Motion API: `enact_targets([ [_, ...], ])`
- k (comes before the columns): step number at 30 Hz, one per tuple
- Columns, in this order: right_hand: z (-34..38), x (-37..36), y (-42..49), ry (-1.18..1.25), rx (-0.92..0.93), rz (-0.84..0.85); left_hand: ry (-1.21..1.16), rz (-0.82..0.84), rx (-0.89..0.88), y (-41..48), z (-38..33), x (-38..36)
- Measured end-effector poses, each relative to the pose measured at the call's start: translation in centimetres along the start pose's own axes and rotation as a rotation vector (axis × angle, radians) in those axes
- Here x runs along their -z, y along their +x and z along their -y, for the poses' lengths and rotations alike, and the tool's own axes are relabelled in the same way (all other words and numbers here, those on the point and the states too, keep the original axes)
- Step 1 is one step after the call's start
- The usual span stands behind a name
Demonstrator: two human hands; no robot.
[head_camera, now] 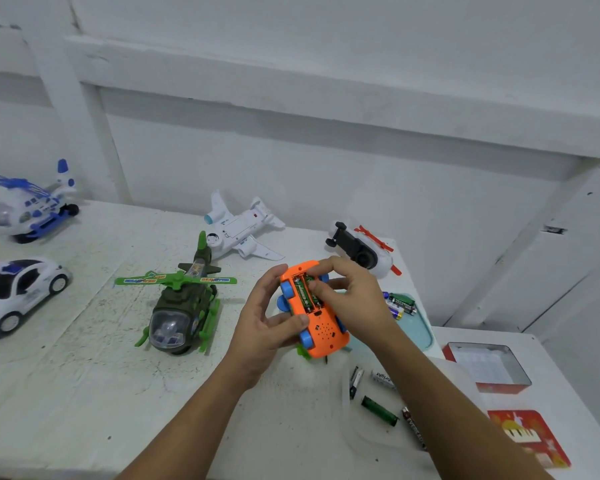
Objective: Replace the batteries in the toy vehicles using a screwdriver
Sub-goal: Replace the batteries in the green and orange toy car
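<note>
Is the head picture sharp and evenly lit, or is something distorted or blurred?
Head view: light soft and even, faint shadow beside the green helicopter; the wide lens skews the wall beam; the orange toy car is sharp, the loose batteries softer.

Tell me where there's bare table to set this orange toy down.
The widest bare patch is the near-left table, in front of the green helicopter and the police car. A narrower gap lies between those two. The right side is crowded with the teal tray, loose batteries and the red tin.
</note>
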State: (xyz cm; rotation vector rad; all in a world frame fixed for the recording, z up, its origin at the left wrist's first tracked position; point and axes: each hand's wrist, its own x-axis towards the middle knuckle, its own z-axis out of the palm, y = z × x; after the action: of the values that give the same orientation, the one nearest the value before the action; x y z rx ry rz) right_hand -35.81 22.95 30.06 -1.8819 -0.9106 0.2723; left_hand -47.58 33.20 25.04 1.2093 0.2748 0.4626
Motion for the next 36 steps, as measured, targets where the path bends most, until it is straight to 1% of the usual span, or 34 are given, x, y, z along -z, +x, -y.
enact_targets([
  [6,0.2,-0.3,0.1,-0.02,-0.026,-0.04,-0.01,0.013,-0.013,-0.1,-0.1,0.1],
  [10,0.0,-0.4,0.1,0.076,-0.073,-0.004,-0.008,0.011,-0.007,0.0,0.2,0.6],
  [13,-0.1,-0.3,0.0,0.196,-0.133,0.047,0.053,-0.011,-0.025,0.1,0.5,1.1],
  [15,-0.2,-0.3,-0.1,0.318,-0.163,0.085,0.15,-0.04,-0.075,0.0,0.5,1.4],
  [16,-0.2,-0.2,-0.1,0.339,-0.168,0.105,0.215,-0.052,-0.097,-0.1,0.4,1.5],
  [19,-0.6,-0.4,0.0,0.3,-0.168,0.138,0.432,-0.043,-0.2,-0.2,0.3,2.1],
  [22,-0.6,-0.4,0.2,0.323,-0.187,0.071,0.728,-0.023,-0.351,0.0,-0.1,2.3],
  [24,-0.6,-0.3,0.5,0.359,-0.21,0.028,0.888,-0.03,-0.43,0.6,0.0,2.4],
  [27,-1.0,-0.1,0.9,0.419,-0.215,0.002,1.094,-0.018,-0.61,1.8,0.7,2.8],
  [29,-1.6,-0.1,1.0,0.381,-0.186,-0.006,1.208,-0.016,-0.626,2.7,1.2,3.0],
  [32,-2.4,-0.4,1.1,0.332,-0.193,-0.007,1.353,-0.088,-0.641,4.1,1.8,3.3],
  [34,-2.8,-0.7,1.2,0.273,-0.221,0.04,1.386,-0.071,-0.616,4.8,1.9,3.4],
  [36,-3.4,-1.0,1.4,0.216,-0.26,0.121,1.478,-0.024,-0.656,5.6,2.3,3.8],
])
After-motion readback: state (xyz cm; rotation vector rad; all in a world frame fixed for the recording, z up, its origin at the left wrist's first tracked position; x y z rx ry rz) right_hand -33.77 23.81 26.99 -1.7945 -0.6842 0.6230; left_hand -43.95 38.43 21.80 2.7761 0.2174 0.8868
